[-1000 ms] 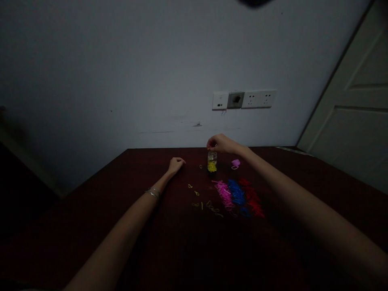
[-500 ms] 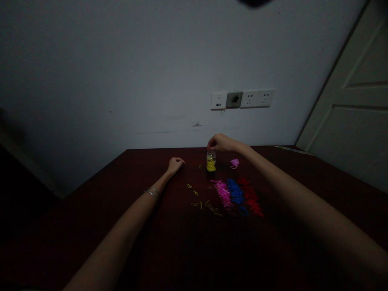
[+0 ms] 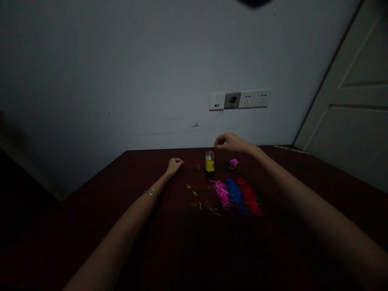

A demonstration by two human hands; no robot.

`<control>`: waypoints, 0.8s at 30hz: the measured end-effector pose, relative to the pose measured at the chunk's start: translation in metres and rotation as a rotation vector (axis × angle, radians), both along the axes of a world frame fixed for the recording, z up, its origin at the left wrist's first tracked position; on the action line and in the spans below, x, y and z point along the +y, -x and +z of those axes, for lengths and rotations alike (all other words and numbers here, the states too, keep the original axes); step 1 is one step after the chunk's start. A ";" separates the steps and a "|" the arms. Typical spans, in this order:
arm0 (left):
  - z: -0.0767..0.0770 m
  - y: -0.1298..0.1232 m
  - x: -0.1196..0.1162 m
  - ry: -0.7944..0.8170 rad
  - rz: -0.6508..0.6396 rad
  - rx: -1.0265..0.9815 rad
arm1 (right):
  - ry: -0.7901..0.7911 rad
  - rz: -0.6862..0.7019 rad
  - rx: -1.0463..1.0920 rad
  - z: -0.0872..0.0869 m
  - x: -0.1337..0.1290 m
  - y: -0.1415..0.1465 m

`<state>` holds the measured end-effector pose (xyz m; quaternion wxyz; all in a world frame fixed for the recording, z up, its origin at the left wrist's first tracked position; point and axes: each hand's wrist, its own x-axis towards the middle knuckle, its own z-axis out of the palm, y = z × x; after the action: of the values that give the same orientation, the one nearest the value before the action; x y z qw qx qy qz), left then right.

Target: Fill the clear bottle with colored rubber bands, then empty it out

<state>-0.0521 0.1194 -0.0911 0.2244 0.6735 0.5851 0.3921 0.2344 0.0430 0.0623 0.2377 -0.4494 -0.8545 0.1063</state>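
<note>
My right hand [image 3: 232, 142] hovers above the table, just right of and a little higher than the mouth of a small glass jar [image 3: 209, 155]. Its thumb and forefinger meet in a pinch, and no object shows between them. Yellow rubber bands [image 3: 209, 165] fill the lower part of the upright jar. On the table to the left rests my left hand [image 3: 175, 165], fingers curled together and nothing visible in them. Several loose yellow rubber bands [image 3: 212, 208] lie scattered nearer to me.
Pink [image 3: 223, 195], blue [image 3: 234, 191] and red rubber bands [image 3: 249, 196] lie in side-by-side piles right of the loose yellow ones. Behind the piles sits a small pink object [image 3: 233, 162] with a pale loop. The dark table [image 3: 145, 161] meets a wall with sockets [image 3: 254, 99].
My right hand has moved from over the jar's mouth to the right, away from it. The left hand stays where it was. The view has shifted slightly.
</note>
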 end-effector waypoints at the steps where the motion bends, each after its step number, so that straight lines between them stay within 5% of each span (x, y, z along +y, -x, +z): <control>1: -0.001 0.000 0.001 -0.004 -0.010 0.013 | -0.015 -0.022 0.035 -0.005 -0.001 -0.010; 5: -0.002 0.001 0.004 -0.024 -0.058 0.058 | -0.008 -0.123 0.171 -0.041 -0.006 -0.061; 10: 0.002 -0.002 0.005 0.002 -0.081 0.089 | 0.103 -0.359 0.231 -0.108 -0.020 -0.129; 14: 0.011 -0.012 0.004 0.017 -0.226 0.254 | 0.177 -0.512 0.334 -0.151 -0.028 -0.162; 18: 0.018 -0.028 0.006 -0.006 -0.351 0.361 | 0.168 -0.622 0.479 -0.167 -0.029 -0.171; 24: 0.018 -0.049 0.010 0.009 -0.460 0.415 | 0.144 -0.621 0.479 -0.168 -0.031 -0.169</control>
<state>-0.0033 0.1299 -0.0728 0.1859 0.8530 0.4523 0.1824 0.4034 0.0122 -0.1054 0.4190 -0.6644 -0.5888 0.1906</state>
